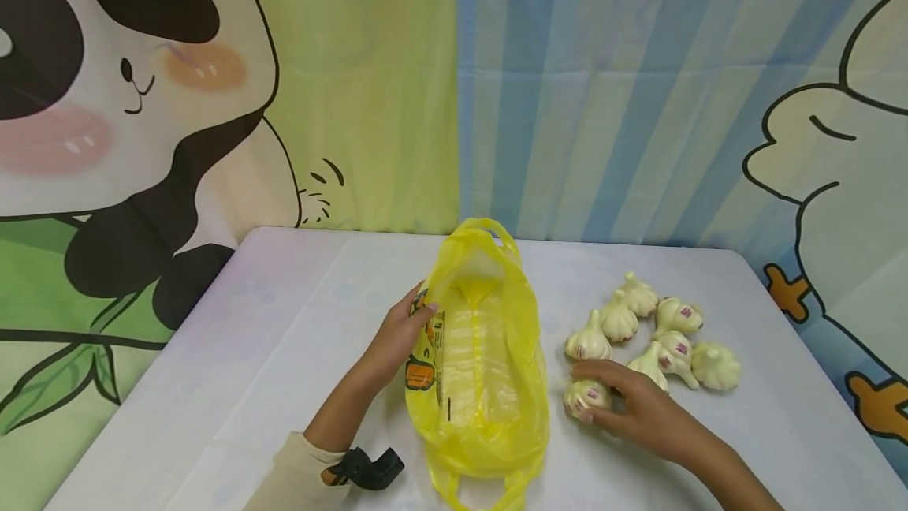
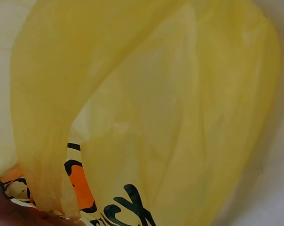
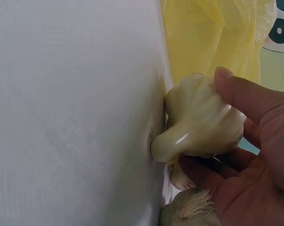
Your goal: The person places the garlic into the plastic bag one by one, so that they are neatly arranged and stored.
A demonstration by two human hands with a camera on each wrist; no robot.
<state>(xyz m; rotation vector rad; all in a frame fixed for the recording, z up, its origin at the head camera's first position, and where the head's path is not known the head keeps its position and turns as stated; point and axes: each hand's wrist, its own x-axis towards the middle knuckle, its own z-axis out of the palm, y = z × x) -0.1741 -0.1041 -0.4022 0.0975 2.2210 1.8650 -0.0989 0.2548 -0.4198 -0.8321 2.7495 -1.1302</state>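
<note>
L hand (image 1: 397, 331) pinches yellow plastic bag (image 1: 526, 393) by its rim, R hand (image 1: 634, 406) half-curled round a garlic bulb (image 1: 585, 398). Prob the grab step; next move imo needs a steady lift.

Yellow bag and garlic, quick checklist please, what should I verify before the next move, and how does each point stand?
1. Mouth of the yellow bag open: ok, it gapes in the head view.
2. Left hand steadying the bag: ok, it grips the left edge.
3. Right hand holding the garlic bulb: ok, fingers and thumb are around it.
4. Held bulb clear of the table: cannot tell, lifted or touching.
5. Space between held bulb and bag: ok, only bare table shows.
6. Other bulbs clear of the right hand: cannot tell, it overlaps one.
</note>
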